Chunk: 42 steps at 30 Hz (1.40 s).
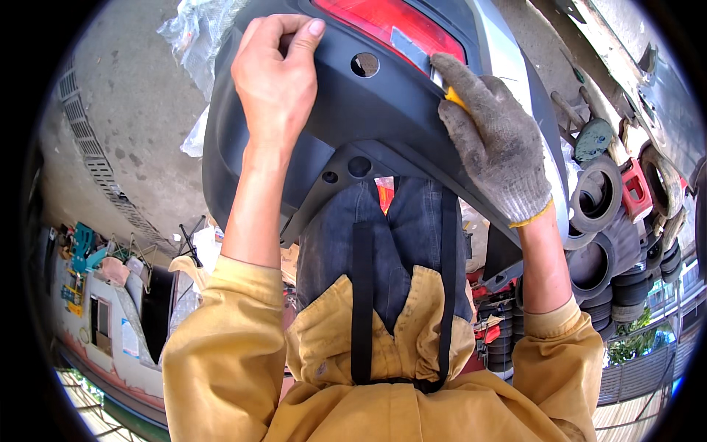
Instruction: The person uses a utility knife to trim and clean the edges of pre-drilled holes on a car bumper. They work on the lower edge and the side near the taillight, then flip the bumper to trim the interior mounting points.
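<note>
A dark grey plastic vehicle bumper [398, 110] with a round hole lies before me, a red tail light [401, 26] set along its far edge. My bare left hand [278, 70] is closed over the bumper left of the light, thumb against the curled fingers. Anything within that grip is hidden. On the right, my right hand [493, 129] wears a grey knit glove. Its fingers close around a yellow-handled tool [455, 97], mostly covered by the glove. A flat, shiny bluish-grey piece [409, 50], possibly the tool's blade, lies against the lens beside the fingertips.
Clear plastic wrapping [195, 33] touches the bumper's left side. Several tyres [593, 193] and a red plastic stool-like object [635, 190] are at the right. A slotted drain strip [90, 151] crosses the concrete floor at left. Loose clutter lies at lower left.
</note>
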### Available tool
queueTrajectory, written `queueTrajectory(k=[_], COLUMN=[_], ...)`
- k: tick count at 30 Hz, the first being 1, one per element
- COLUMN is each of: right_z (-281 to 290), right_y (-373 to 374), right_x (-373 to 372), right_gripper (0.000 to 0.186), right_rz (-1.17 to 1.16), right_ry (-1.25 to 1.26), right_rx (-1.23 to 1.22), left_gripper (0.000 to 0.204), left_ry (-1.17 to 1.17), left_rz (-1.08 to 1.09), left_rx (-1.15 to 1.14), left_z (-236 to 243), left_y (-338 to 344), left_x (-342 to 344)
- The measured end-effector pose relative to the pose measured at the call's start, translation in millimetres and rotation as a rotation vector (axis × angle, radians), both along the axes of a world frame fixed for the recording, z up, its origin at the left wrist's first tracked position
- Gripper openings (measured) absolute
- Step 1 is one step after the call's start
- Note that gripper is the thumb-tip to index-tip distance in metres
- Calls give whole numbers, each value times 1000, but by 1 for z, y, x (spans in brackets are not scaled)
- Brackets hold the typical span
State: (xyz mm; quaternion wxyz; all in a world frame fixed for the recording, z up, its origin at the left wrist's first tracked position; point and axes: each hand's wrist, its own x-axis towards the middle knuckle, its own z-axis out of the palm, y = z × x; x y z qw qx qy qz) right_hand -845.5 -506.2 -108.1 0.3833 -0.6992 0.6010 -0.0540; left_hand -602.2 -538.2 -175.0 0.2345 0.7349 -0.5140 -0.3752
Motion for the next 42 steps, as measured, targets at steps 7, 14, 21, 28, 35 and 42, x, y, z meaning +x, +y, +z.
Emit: queueTrajectory(k=[7,14,21,28,35,42], right_z=[0,-17,-27,-36,-40,-46], right_y=[8,-12,-28,-38,-40,-35], right_x=[24,7,-5,-9,-8,-8], right_gripper=[46,45,46,49,52,49], right_rz=[260,454,514,542,547,514], right_ry=[113,137,24,8,-32,-8], right_rx=[-28,-142,-134,-167,-137,-148], left_gripper=[25,29,26,24,28,31], left_ry=[-167,66,172,83,66,-19], left_rz=[22,-60,-14,-38,-41,-40], left_rx=[322,340,314,208,179,154], left_z=[26,46,28,21,18,15], left_y=[53,62,50,46,48,48], left_x=[76,36,-4,-13,-12,-18])
